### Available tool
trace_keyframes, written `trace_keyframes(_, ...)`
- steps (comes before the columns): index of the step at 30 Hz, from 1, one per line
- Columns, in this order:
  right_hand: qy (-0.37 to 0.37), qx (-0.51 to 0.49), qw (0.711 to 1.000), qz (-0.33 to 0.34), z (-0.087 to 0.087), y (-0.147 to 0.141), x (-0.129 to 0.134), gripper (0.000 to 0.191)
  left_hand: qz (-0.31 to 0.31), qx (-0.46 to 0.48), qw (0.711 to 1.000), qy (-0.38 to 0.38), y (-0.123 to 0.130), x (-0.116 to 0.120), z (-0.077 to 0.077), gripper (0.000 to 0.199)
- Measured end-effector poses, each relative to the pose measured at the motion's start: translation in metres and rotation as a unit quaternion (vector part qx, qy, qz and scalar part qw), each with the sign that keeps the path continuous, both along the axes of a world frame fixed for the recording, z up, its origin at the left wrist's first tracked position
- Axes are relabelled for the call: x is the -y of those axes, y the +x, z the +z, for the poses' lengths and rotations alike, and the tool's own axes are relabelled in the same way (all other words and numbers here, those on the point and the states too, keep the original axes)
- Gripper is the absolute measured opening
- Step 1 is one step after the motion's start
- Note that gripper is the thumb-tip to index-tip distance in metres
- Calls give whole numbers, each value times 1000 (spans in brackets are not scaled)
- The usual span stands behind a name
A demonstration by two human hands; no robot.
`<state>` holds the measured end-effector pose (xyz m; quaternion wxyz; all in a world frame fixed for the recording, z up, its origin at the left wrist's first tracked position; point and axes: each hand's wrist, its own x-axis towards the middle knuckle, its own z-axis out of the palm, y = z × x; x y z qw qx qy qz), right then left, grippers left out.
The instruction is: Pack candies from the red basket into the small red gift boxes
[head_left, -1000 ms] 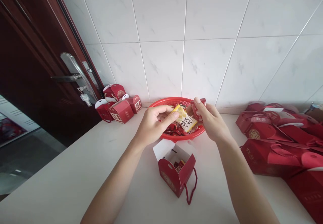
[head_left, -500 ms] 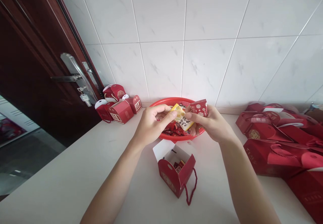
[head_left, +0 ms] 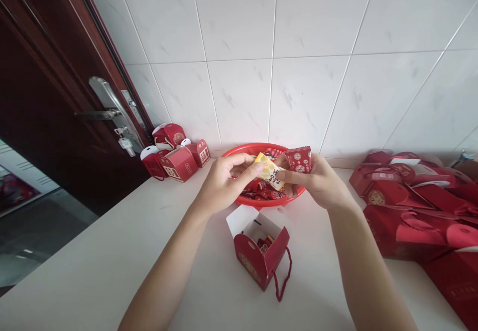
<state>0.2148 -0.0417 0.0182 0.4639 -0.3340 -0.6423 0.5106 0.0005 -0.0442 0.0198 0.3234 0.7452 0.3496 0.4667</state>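
Note:
Above a red plastic basket [head_left: 263,203] of wrapped sweets, my left hand [head_left: 232,177] pinches one end of a yellow-and-white candy packet [head_left: 269,170]. The fingers of my right hand [head_left: 317,180] are closed on a red candy packet [head_left: 298,159] with round white patterns, and its thumb also touches the right end of the yellow one. Between my forearms stands an open red gift box [head_left: 257,256], its white-lined flap tipped back and a dark red cord handle [head_left: 286,281] hanging at its right. A few small wrapped pieces [head_left: 266,244] lie inside the box.
Several closed red boxes [head_left: 179,163] stand at the back left by a dark wooden door [head_left: 56,72] with keys in its lock. Many more red boxes [head_left: 405,226] are heaped along the right. A white tiled wall [head_left: 239,102] rises behind the white tabletop [head_left: 123,251].
My right hand has shifted slightly right with the red packet. The yellow packet has tilted a little between my hands; the left hand and the open box stay nearly still.

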Motion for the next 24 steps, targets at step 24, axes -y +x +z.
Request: trace_keyframes(24, 120, 496, 846, 153, -8, -31, 11, 19, 16, -478, 876, -65, -25, -3, 0, 23)
